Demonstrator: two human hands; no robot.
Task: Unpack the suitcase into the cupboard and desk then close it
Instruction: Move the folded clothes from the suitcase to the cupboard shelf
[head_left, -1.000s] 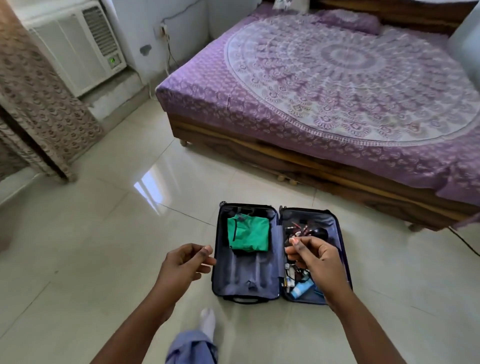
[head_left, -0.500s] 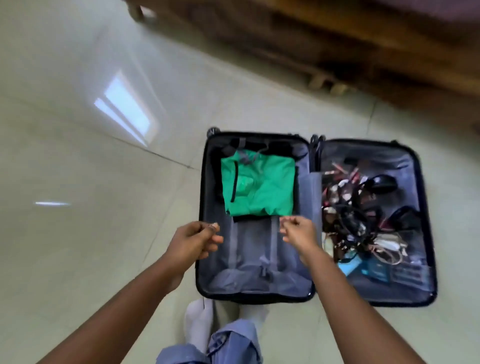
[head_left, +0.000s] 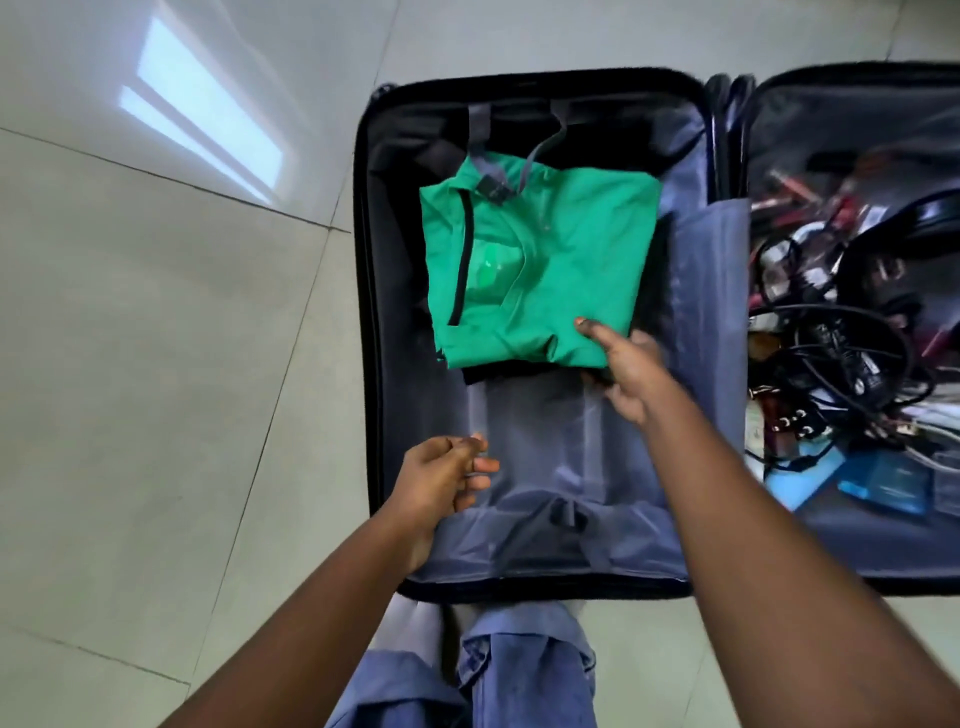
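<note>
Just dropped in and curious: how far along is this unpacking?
Barely begun. Done: the suitcase lies open on the floor. In hand: the right hand takes hold of the near edge of the folded green shirt, thumb on top; the left hand holds nothing. Left: the shirt, the dark garment under it, and the cables and small items in the other half, then closing it.

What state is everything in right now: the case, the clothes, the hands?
suitcase: open flat on the floor.
green shirt: folded, in the left half.
cables: tangled, in the right half.
right hand: thumb on the shirt's near edge.
left hand: loosely curled, holding nothing.
</note>
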